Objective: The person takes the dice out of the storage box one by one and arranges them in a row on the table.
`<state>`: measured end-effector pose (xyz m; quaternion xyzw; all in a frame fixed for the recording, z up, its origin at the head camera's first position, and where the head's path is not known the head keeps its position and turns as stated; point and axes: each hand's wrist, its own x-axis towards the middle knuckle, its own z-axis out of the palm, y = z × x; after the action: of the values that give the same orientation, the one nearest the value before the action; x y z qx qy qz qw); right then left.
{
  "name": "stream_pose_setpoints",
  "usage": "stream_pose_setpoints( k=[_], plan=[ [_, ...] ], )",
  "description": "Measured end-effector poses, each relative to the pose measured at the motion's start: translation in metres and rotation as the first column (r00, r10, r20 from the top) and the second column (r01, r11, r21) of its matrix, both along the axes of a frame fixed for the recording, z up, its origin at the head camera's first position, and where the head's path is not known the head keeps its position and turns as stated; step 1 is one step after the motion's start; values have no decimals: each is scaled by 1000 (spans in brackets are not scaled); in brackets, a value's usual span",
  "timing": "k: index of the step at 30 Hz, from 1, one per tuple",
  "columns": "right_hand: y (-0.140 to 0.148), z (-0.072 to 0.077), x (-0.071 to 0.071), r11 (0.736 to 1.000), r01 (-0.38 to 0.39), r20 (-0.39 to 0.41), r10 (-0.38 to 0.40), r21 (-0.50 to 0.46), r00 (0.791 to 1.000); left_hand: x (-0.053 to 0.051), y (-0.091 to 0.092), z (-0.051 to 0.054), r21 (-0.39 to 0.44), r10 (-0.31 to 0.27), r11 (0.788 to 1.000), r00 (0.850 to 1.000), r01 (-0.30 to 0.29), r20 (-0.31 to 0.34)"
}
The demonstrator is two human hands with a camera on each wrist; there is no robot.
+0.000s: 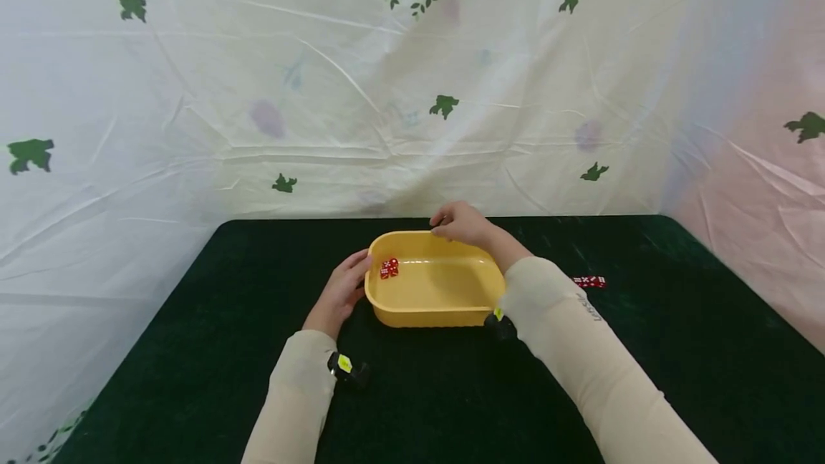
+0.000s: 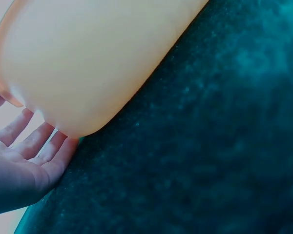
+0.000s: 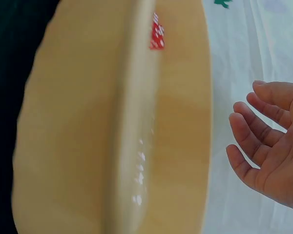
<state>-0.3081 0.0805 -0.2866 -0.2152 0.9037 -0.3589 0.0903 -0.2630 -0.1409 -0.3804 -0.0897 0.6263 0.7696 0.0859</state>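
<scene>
Yellow tray (image 1: 445, 317), oblong, one: set on the dark surface (image 1: 419, 392), between the hands, open side turned up.

Red dice cluster (image 1: 389, 268): contained in the tray, gathered near its left end. Exact count cannot be told.

Red dice row (image 1: 591, 281): laid on the surface to the right, outside the tray and apart from it; seen beside the right sleeve (image 1: 561, 321), by which part of the row may be hidden.

Left hand (image 1: 340, 291): placed at the tray's left end; fingers extended and laid against the outer wall, no closed grip being shown.

Right hand (image 1: 467, 226): held at the far rim; fingers loosely spread and gently bent, with nothing seen between them. Contact with the rim cannot be confirmed.

Condition of the work: judged part-done. The cluster is already housed in the tray; the row is left outside, touched by neither hand. No die is seen being carried. How much remains cannot be fixed with certainty.
</scene>
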Motion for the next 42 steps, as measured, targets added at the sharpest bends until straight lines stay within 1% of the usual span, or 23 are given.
stream_pose_setpoints(
  k=[8, 12, 15, 16, 20, 22, 23, 30, 35, 39, 42],
  plan=[
    [-25, -14, 2, 996, -30, 38, 34, -87, 999, -1, 0, 0, -4, -7, 1000, 1000, 7, -8],
    [-34, -20, 4, 996, -2, 83, 9, -84, 997, -1, 0, 0, -2, -4, 1000, 1000, 4, -1],
    [-37, -28, 3, 995, 17, 123, -5, -96, 992, -2, 0, -1, 0, 0, 1000, 1000, 0, 5],
    [-36, -32, 2, 992, -2, 120, 17, -123, 993, -2, 0, -1, 1, 2, 1000, 1000, -2, 7],
    [-40, -43, 0, 988, -6, 154, 30, -152, 988, -1, 0, -2, -3, -2, 1000, 1000, 2, 4],
    [-43, -47, 1, 988, -2, 164, 28, -156, 986, 0, 0, -3, -8, -5, 1000, 1000, 5, 4],
    [-46, -48, 3, 990, 21, 177, 3, -138, 984, 0, 0, -3, -10, -7, 1000, 1000, 7, 1],
    [-57, -59, 6, 986, 45, 194, -14, -159, 981, 0, -1, -3, 2, -9, 1000, 1000, 9, -7],
    [-61, -63, 7, 984, 59, 211, -22, -171, 977, 0, -1, -3, 1, -11, 1000, 1000, 11, -7],
    [-61, -66, 8, 986, 72, 217, -38, -153, 975, 0, -2, -3, -2, -13, 1000, 1000, 13, -12],
    [-61, -69, 7, 985, 88, 239, -50, -150, 970, -1, -2, -2, -7, -11, 1000, 1000, 10, -15]
  ],
)
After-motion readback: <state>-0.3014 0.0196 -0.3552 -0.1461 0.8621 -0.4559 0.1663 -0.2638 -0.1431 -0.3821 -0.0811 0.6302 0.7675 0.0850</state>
